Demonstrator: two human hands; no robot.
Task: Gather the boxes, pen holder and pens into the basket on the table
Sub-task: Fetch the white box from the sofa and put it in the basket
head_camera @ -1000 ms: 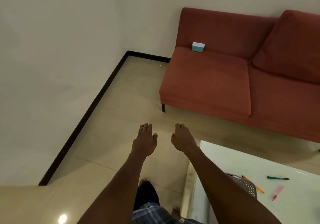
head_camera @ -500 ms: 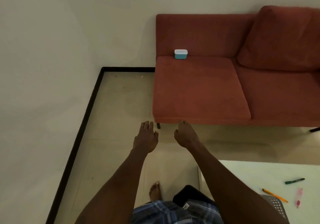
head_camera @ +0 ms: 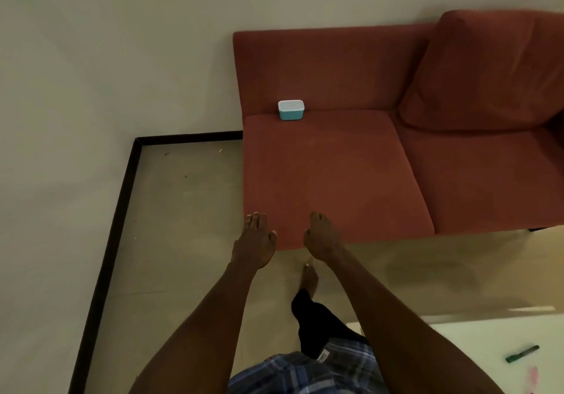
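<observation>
One lidded teal box (head_camera: pixel 291 110) sits on sofa (head_camera: pixel 335 174); contents hidden.

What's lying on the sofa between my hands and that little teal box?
Nothing: in the head view, only bare red seat cushion stretches from the left hand and right hand to the teal box.

The person's forearms are bare, with no sleeves showing. A blue-and-white plaid garment (head_camera: pixel 305 369) covers the lower body, over dark trousers (head_camera: pixel 317 323). The foot (head_camera: pixel 309 279) is bare.
</observation>
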